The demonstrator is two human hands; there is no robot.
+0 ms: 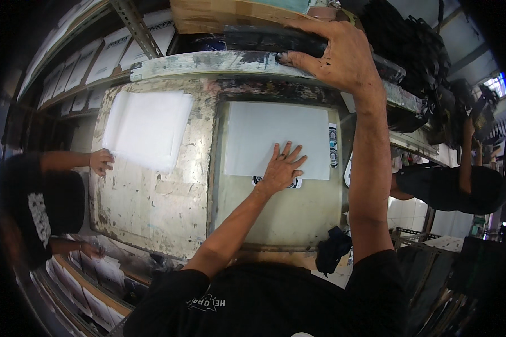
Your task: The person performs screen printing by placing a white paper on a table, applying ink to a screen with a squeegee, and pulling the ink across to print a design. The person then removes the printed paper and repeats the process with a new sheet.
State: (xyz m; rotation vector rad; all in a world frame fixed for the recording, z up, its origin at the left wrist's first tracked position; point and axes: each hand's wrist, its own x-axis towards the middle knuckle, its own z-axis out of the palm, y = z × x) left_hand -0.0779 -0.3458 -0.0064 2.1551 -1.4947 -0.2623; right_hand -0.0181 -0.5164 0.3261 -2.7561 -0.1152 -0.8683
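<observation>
My left hand (285, 169) lies flat with its fingers spread on a plain white sheet (258, 132), a ring on one finger. This sheet rests on a pale, framed work surface (264, 219). Black-and-white printed round designs (333, 147) peek out past its right and lower edges. Up at the far ledge, my right hand (343, 56) is curled round the right end of a black, ink-stained bar (270, 40), fingers above and thumb below. The bar looks like a squeegee, though its right end is hidden by the hand.
A pile of white sheets (146, 129) lies on the paint-worn table (180, 208) to the left. Beside it is another person's hand (101, 162). A stained ledge (208, 63) and cardboard box (236, 17) border the far side. A dark cloth (333, 250) hangs at the near right corner.
</observation>
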